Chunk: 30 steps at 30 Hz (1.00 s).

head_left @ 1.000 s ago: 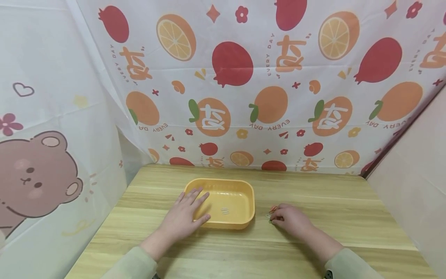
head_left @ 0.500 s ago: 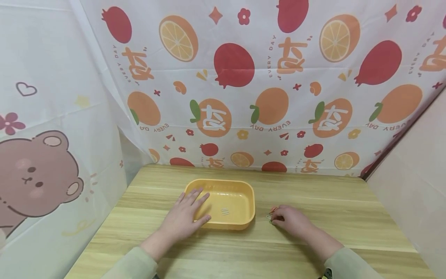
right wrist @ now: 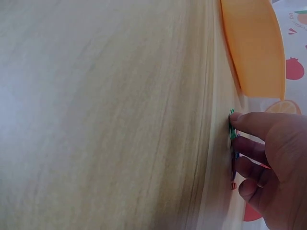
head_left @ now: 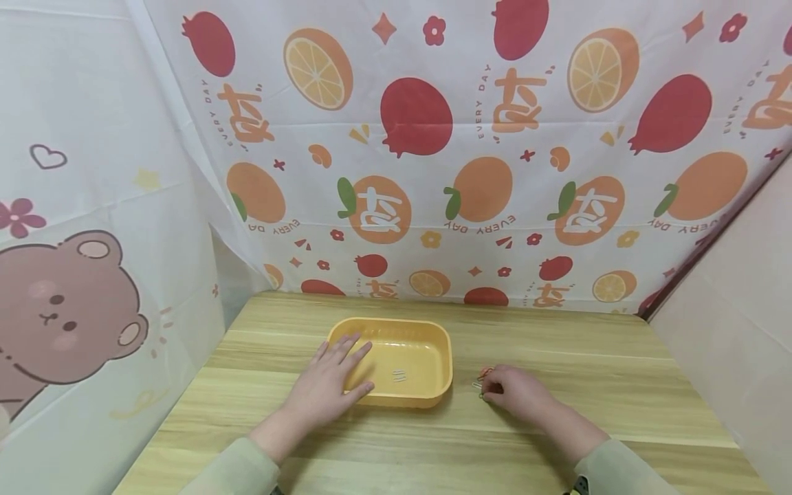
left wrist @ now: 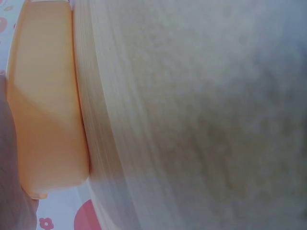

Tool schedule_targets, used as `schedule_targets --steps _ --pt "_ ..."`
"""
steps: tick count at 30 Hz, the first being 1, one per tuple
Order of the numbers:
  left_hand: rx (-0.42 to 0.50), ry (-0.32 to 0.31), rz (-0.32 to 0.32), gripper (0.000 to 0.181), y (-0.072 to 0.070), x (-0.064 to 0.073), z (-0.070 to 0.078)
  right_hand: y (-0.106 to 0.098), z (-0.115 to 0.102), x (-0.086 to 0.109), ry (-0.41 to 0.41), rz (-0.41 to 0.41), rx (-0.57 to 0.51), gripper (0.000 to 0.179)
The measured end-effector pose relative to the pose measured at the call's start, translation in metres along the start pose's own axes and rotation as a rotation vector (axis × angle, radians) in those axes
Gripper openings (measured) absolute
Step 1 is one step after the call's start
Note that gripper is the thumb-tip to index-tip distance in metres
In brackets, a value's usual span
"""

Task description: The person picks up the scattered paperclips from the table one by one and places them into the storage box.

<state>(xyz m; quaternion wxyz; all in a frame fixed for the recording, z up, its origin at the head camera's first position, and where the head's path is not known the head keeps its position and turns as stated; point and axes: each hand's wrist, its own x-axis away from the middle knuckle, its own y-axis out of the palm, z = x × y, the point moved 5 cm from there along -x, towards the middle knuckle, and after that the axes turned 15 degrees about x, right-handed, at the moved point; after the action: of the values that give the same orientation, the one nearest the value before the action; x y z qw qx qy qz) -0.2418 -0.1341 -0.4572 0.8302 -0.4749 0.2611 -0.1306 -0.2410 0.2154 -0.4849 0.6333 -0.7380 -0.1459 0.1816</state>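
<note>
My left hand (head_left: 324, 385) rests over the left side of a yellow plastic tray (head_left: 447, 364), fingers spread and reaching inside. Several small, thin whitish pieces (head_left: 399, 375) lie on the tray floor, too small to identify. To the right of the tray, my right hand (head_left: 520, 393) is low at the table, over a small group of coloured paper clips (head_left: 486, 372). In the right wrist view, its thumb and index finger pinch a green paper clip (right wrist: 232, 115) at the table surface. Reddish and dark clips (right wrist: 234, 185) lie under the other curled fingers, partly hidden.
The wooden table (head_left: 396, 447) carries the tray near its middle. Behind it hangs a fruit-printed cloth (head_left: 414, 172). A bear-printed cloth (head_left: 93, 172) stands on the left and a pale panel (head_left: 730, 295) on the right.
The right fingers shift very slightly at the paper clips. The left hand and the tray stay put, and the head view tilts a little.
</note>
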Motion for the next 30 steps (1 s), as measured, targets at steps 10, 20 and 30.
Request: schedule_targets --steps 10,20,30 --pt "0.001 0.004 -0.003 0.071 -0.0015 0.0002 0.0002 -0.0017 -0.0013 -0.0011 0.014 -0.012 -0.043 0.013" --pt "-0.012 0.001 -0.006 0.072 -0.0007 -0.0007 -0.0019 0.0022 0.0020 -0.0012 0.060 0.001 -0.015 0.010" --pt "-0.011 -0.001 -0.005 0.071 -0.0008 -0.0007 -0.0025 0.0015 0.0014 -0.0001 0.016 0.039 0.024 0.012"
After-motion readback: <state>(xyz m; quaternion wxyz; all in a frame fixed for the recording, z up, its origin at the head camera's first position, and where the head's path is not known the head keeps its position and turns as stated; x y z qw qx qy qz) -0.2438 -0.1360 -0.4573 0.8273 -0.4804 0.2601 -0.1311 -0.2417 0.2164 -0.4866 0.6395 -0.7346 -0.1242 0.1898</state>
